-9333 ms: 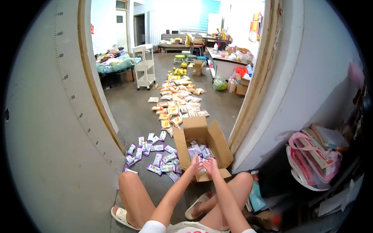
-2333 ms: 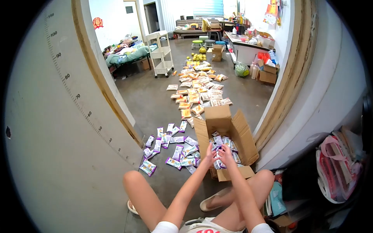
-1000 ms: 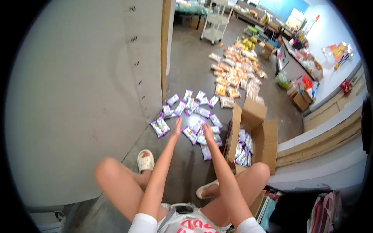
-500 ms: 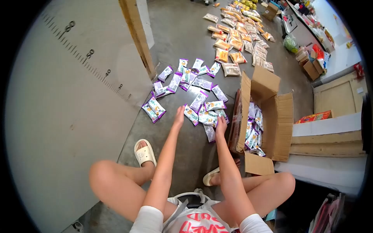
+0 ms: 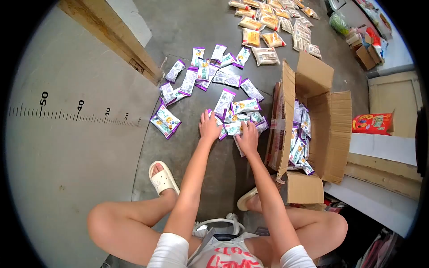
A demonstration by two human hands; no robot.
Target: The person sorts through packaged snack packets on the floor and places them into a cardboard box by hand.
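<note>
Small white and purple snack packets [image 5: 245, 106] lie in a loose pile on the floor in front of me. My left hand [image 5: 208, 127] rests palm down at the pile's left side, its fingers slightly apart over the edge of one packet. At the near side, my right hand [image 5: 248, 138] has its fingers spread and touching a packet [image 5: 234, 128]. Neither hand has a packet visibly wrapped in its fingers. To the right stands an open cardboard box [image 5: 315, 141] with more of these packets [image 5: 300, 150] inside.
More purple-edged packets [image 5: 189, 81] are scattered farther left. Bread-like packages [image 5: 265, 56] cover the floor beyond. A large grey panel with ruler marks [image 5: 80, 147] borders my left side. A red bag [image 5: 373, 123] lies beyond the box, on the right.
Both hands have turned palm down onto the packets, where before they flanked the pile. The view has shifted downward, so the box and packets appear larger.
</note>
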